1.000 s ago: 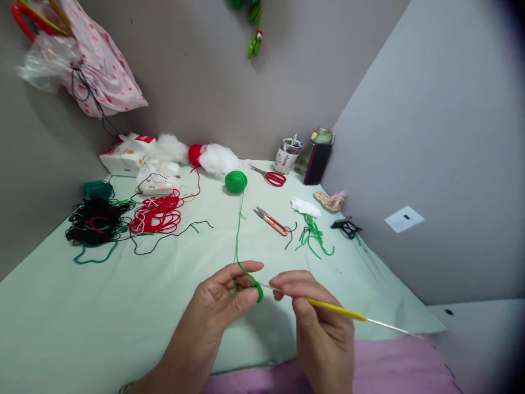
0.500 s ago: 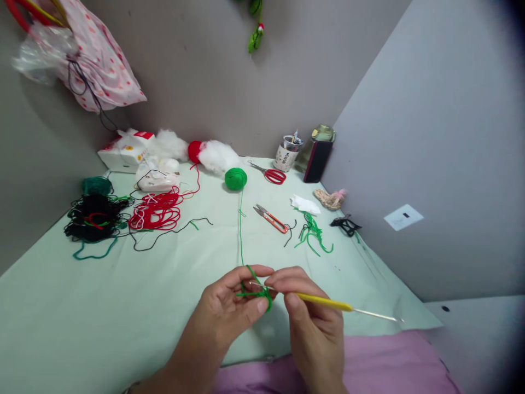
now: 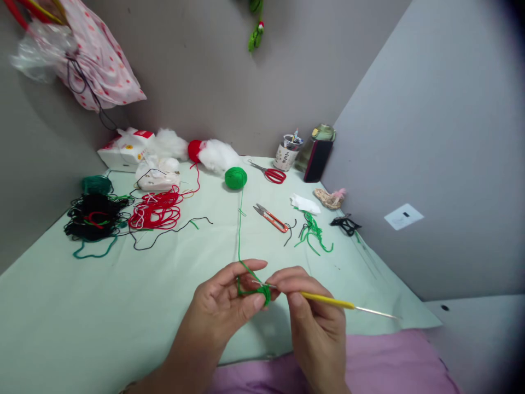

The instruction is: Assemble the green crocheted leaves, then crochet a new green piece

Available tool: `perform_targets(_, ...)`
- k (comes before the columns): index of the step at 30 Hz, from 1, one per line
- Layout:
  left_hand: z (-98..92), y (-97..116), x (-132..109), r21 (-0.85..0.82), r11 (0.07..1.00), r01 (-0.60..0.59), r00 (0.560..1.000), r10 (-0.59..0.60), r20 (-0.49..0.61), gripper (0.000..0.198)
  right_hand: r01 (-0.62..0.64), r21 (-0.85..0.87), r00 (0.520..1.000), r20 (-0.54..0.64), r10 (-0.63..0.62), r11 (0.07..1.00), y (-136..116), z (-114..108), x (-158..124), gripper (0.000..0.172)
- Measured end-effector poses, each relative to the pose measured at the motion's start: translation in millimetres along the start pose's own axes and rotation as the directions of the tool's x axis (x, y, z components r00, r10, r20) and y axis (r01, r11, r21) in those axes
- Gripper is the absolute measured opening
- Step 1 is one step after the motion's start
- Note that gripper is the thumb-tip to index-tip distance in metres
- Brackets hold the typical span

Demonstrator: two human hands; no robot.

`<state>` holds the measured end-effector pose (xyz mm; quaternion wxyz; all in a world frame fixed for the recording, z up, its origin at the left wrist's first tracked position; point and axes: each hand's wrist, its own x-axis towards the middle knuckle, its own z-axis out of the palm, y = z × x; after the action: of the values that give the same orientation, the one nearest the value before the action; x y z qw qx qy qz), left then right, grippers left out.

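Note:
Between thumb and fingers, my left hand (image 3: 223,298) pinches a small green crochet piece (image 3: 266,294), and green yarn (image 3: 239,235) passes over its index finger. That strand runs back across the table to a green yarn ball (image 3: 235,178). My right hand (image 3: 314,312) grips a crochet hook (image 3: 328,299) with a yellow handle and metal ends. The hook's left tip lies at the green piece, close to the strand; whether it sits inside a stitch is too small to tell. Its other end points out to the right.
Orange thread snips (image 3: 271,218) and red-handled scissors (image 3: 268,172) lie beyond my hands. Green yarn scraps (image 3: 314,232) are at right, with a phone (image 3: 319,161) and pen cup (image 3: 288,153) behind. Black yarn (image 3: 96,216), red yarn (image 3: 158,210) and white stuffing (image 3: 219,156) occupy the left and back.
My left hand has shifted slightly left and its index finger has risen a little. The hook has moved slightly right, and the strand now slants down from the index finger to the hook.

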<state>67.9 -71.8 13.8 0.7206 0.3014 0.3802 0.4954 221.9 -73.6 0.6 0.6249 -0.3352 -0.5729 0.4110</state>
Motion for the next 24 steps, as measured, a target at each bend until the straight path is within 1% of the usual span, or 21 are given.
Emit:
perform_targets(6,0.1,3.4,-0.9,0.051,0.998,-0.021,1.000,0.021,0.007,0.030,-0.133,0.185,0.991,-0.005,0.136,0.974,-1.4,-0.9,4.3,0.021)
perform_targets(9,-0.6,4.2,-3.9,0.077,0.996,-0.040,0.999,0.039,0.011,0.027,-0.120,0.170,0.993,0.015,0.119,0.978,-4.1,-2.3,4.4,0.022)
perform_targets(14,-2.5,2.4,-3.8,0.162,0.984,-0.074,0.997,0.077,-0.016,0.027,0.021,-0.022,0.999,0.031,-0.020,1.000,-6.9,-4.6,-1.7,0.023)
perform_targets(17,-3.4,0.6,-0.5,0.242,0.963,-0.117,0.990,0.131,-0.044,0.028,0.146,-0.180,0.987,0.091,-0.131,0.973,-9.5,-6.4,-5.6,0.025)
perform_targets(21,-2.9,-0.5,0.4,0.369,0.898,-0.239,0.958,0.280,-0.059,0.030,0.323,-0.334,0.940,0.221,-0.260,0.885,-14.8,-7.7,-6.3,0.029)
perform_targets(23,-1.5,-1.0,-0.9,0.397,0.876,-0.276,0.943,0.326,-0.063,0.032,0.407,-0.423,0.908,0.287,-0.306,0.810,-15.6,-6.4,-6.2,0.029)
perform_targets(24,-0.7,-1.3,-1.6,0.384,0.881,-0.275,0.943,0.326,-0.072,0.033,0.444,-0.482,0.892,0.318,-0.322,0.755,-14.9,-5.3,-6.7,0.029)
